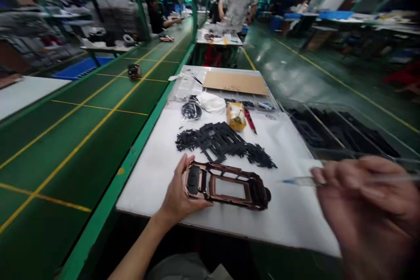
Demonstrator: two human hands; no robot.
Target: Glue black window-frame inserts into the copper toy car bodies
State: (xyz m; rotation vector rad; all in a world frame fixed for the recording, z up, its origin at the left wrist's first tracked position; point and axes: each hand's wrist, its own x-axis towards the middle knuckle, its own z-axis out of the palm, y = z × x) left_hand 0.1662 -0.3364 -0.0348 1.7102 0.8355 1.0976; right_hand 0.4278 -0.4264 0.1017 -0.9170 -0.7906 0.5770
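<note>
Copper-coloured frame point(226, 186), with a rectangular window and black patches at one end, sits clamped in the left hand point(183, 194) over the white table point(154, 179). The blurred right hand point(364, 201) pinches a clear tube point(303, 181) with a blue tip, close to the frame but not touching it. Just beyond lies a pile of black pieces point(218, 142), then a yellow box point(236, 116), a red cutter point(250, 120), a black coil point(191, 110), a white cloth point(211, 102) and a cardboard sheet point(235, 83). A green conveyor point(98, 118) runs along the left, and a person point(238, 4) stands at a far table point(219, 39).
</note>
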